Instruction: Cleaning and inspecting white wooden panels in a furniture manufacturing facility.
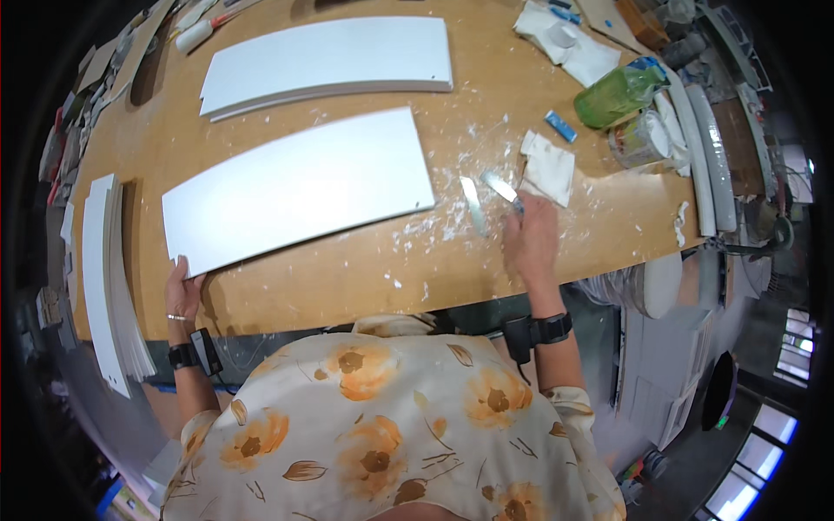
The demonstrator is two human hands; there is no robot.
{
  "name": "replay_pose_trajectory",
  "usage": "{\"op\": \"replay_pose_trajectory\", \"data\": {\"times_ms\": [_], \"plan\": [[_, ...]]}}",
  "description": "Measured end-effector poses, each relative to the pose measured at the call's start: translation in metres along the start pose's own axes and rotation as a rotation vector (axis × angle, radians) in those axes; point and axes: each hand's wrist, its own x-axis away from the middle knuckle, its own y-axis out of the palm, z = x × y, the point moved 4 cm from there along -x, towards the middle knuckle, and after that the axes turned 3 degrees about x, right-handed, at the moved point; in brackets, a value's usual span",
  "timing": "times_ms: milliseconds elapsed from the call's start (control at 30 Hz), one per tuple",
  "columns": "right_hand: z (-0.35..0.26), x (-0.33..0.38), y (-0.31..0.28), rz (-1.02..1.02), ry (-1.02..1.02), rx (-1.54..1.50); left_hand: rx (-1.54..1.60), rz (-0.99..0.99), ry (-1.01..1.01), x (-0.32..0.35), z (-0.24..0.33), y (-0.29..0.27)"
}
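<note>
Holding the nearer white board (300, 195), left on the counter (347, 269), by its near-left corner with the left hand (183, 291); gripping a scraper (501, 187) with the right hand (532, 239). Probably readying to scrape; next, likely raise the scraper.

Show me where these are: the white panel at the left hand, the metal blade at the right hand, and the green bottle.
White panel (300, 191): head view, middle of its broad upper face.
Metal blade (498, 184): head view, its shiny flat.
Green bottle (610, 99): head view, side of its body.
</note>
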Motion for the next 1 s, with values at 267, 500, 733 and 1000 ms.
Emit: {"op": "replay_pose_trajectory", "data": {"times_ms": [267,500,733,1000], "plan": [[0.02,-0.009,0.012,-0.226,-0.002,-0.045,-0.54,0.02,-0.27,0.089,-0.01,-0.03],[0.02,0.021,0.013,-0.268,0.225,-0.283,-1.667,0.195,0.247,0.07,0.034,0.047],[0.016,0.057,0.01,-0.313,0.111,-0.566,-1.825,-0.243,0.706,0.028,-0.057,0.23],[0.04,0.117,0.004,-0.356,0.463,-0.913,-1.599,-0.52,0.742,0.086,-0.104,0.311]]}}
